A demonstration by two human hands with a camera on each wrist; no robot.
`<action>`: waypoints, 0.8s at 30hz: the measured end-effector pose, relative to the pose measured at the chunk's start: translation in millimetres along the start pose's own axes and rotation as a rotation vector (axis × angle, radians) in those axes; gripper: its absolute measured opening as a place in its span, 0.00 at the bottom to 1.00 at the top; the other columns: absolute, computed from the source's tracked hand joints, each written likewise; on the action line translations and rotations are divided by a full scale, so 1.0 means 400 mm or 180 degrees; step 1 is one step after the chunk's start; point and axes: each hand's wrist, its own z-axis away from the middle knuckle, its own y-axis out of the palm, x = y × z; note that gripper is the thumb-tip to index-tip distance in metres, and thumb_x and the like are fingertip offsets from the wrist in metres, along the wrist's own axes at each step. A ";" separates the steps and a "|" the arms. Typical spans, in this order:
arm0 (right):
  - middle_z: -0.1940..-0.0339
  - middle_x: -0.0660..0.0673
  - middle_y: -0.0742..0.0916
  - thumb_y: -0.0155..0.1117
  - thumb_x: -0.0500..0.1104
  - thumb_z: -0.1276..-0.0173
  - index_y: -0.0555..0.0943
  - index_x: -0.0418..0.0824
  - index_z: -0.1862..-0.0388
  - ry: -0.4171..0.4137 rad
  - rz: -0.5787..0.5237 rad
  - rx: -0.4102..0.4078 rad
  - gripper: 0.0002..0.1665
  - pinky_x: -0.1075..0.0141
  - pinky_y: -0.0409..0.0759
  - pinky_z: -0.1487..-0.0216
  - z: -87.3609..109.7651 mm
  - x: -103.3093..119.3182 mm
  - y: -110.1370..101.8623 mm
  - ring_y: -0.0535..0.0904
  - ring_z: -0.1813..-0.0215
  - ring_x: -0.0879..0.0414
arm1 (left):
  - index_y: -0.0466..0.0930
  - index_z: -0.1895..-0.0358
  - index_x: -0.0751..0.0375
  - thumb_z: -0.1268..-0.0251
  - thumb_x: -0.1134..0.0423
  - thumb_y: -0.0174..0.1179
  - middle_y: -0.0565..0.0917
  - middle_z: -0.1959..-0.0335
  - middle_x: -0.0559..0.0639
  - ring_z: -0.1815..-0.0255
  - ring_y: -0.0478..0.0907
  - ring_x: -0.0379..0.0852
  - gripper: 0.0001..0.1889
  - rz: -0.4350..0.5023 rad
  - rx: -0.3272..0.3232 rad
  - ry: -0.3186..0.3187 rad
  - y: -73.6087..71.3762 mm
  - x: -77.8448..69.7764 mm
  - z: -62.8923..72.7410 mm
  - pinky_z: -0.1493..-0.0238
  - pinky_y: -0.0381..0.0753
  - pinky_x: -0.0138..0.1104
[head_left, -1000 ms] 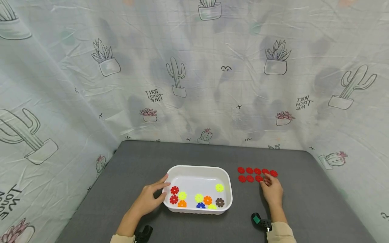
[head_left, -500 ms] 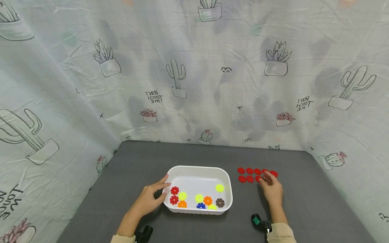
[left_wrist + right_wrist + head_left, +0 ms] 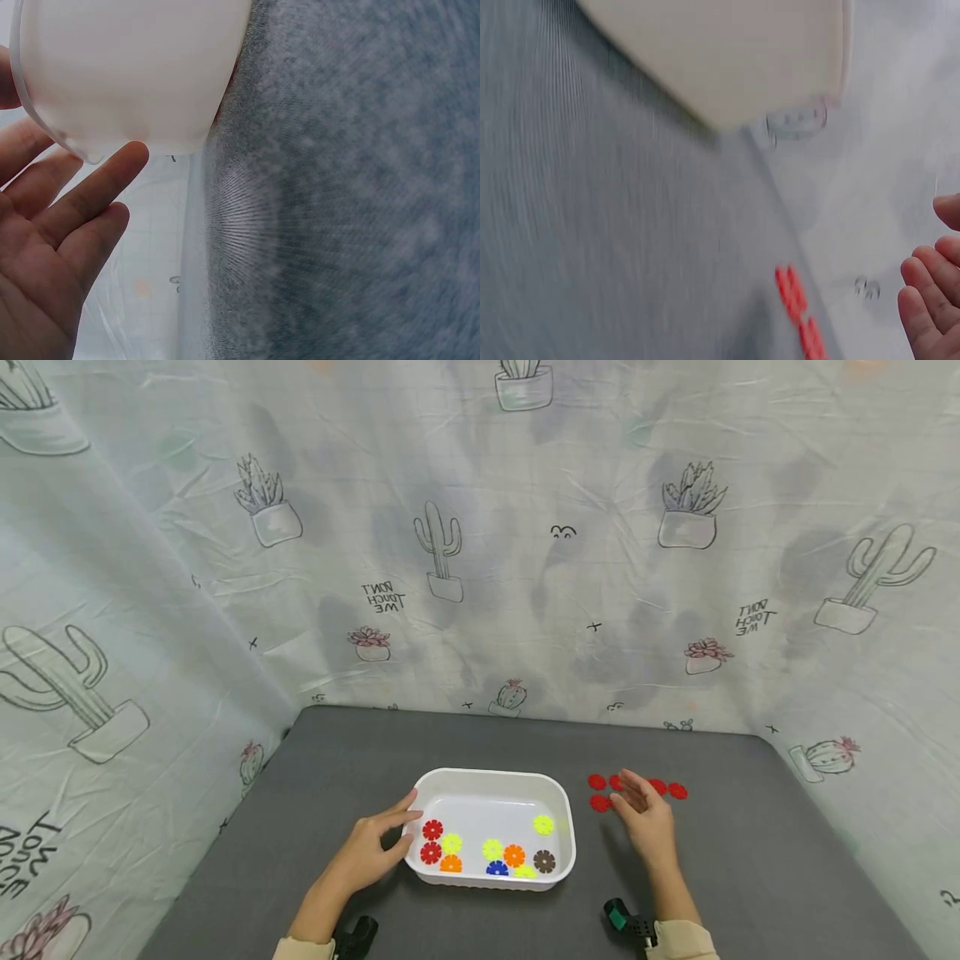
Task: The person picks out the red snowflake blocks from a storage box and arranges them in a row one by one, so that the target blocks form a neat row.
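Note:
A white plastic tray stands on the grey table, and my left hand holds its left rim. In the left wrist view the thumb and some fingers are at the rim, while the others stretch out beneath it. Notched plastic discs lie in the tray: red, yellow, orange, blue and brown. My right hand is over two rows of red notched discs to the right of the tray, hiding several. Its thumb and fingers are apart, with nothing visible between them.
Grey cloth covers the table. Behind and beside it hangs a pale curtain printed with cacti. A black wrist device with a green patch sits by my right forearm, and another black one by the left.
My right hand has lifted from the right part of the red rows and shifted left, towards the tray. The left hand keeps its place on the rim.

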 end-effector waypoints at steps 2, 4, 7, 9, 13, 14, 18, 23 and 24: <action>0.43 0.30 0.80 0.64 0.33 0.38 0.73 0.29 0.39 -0.0108 -0.0029 0.0034 0.27 0.85 0.72 0.51 0.007 0.029 0.015 0.74 0.52 0.77 | 0.82 0.47 0.61 0.44 0.67 0.62 0.74 0.36 0.52 0.39 0.75 0.52 0.19 -0.0022 -0.0026 0.0030 0.001 0.001 -0.001 0.44 0.76 0.50; 0.44 0.30 0.80 0.65 0.31 0.39 0.73 0.27 0.40 -0.0199 -0.0102 0.0086 0.27 0.83 0.74 0.51 0.014 0.052 0.032 0.76 0.52 0.74 | 0.82 0.47 0.61 0.44 0.67 0.61 0.74 0.36 0.52 0.39 0.75 0.53 0.19 -0.0028 -0.0033 0.0041 0.002 0.001 -0.001 0.44 0.76 0.50; 0.44 0.32 0.81 0.66 0.32 0.40 0.74 0.29 0.40 -0.0334 -0.0123 0.0174 0.27 0.82 0.74 0.50 0.025 0.072 0.059 0.78 0.49 0.68 | 0.82 0.47 0.61 0.44 0.68 0.61 0.74 0.36 0.53 0.39 0.75 0.53 0.19 -0.0005 -0.0012 0.0026 0.002 0.002 -0.001 0.43 0.75 0.51; 0.44 0.34 0.82 0.67 0.34 0.41 0.75 0.31 0.41 -0.0413 -0.0143 0.0232 0.28 0.83 0.73 0.49 0.032 0.078 0.080 0.79 0.47 0.60 | 0.82 0.46 0.61 0.44 0.67 0.61 0.73 0.35 0.53 0.38 0.74 0.52 0.19 0.0011 0.0016 -0.0008 0.001 0.001 0.000 0.43 0.75 0.51; 0.45 0.37 0.83 0.67 0.36 0.40 0.76 0.34 0.42 -0.0629 -0.0102 0.0365 0.26 0.78 0.74 0.46 0.053 0.106 0.126 0.79 0.43 0.47 | 0.82 0.47 0.62 0.44 0.68 0.62 0.73 0.35 0.53 0.38 0.74 0.52 0.19 0.0010 0.0016 -0.0001 0.000 -0.003 0.000 0.43 0.75 0.51; 0.45 0.38 0.83 0.67 0.36 0.40 0.76 0.34 0.42 -0.0682 -0.0108 0.0419 0.26 0.75 0.76 0.45 0.057 0.114 0.139 0.79 0.43 0.45 | 0.82 0.47 0.62 0.44 0.68 0.62 0.73 0.35 0.53 0.38 0.74 0.52 0.19 0.0012 0.0013 -0.0004 0.001 -0.003 0.000 0.43 0.75 0.51; 0.45 0.38 0.83 0.67 0.36 0.40 0.77 0.35 0.42 -0.0835 -0.0232 0.0695 0.25 0.60 0.77 0.42 0.074 0.150 0.201 0.79 0.43 0.46 | 0.82 0.47 0.61 0.44 0.67 0.62 0.73 0.35 0.53 0.38 0.73 0.51 0.19 0.0041 0.0017 -0.0039 0.003 -0.004 0.003 0.42 0.74 0.51; 0.45 0.41 0.83 0.67 0.35 0.40 0.77 0.38 0.42 -0.0910 -0.0342 0.1030 0.25 0.52 0.75 0.41 0.096 0.178 0.280 0.79 0.44 0.48 | 0.82 0.46 0.60 0.44 0.67 0.62 0.73 0.35 0.51 0.38 0.74 0.50 0.19 0.0009 0.0042 -0.0045 0.009 -0.004 0.009 0.42 0.74 0.50; 0.45 0.42 0.83 0.67 0.36 0.40 0.77 0.39 0.42 -0.0930 -0.0320 0.1087 0.25 0.52 0.75 0.41 0.100 0.182 0.294 0.79 0.44 0.49 | 0.82 0.46 0.60 0.44 0.67 0.62 0.73 0.35 0.50 0.38 0.74 0.50 0.19 0.0016 0.0049 -0.0042 0.010 -0.004 0.011 0.42 0.74 0.50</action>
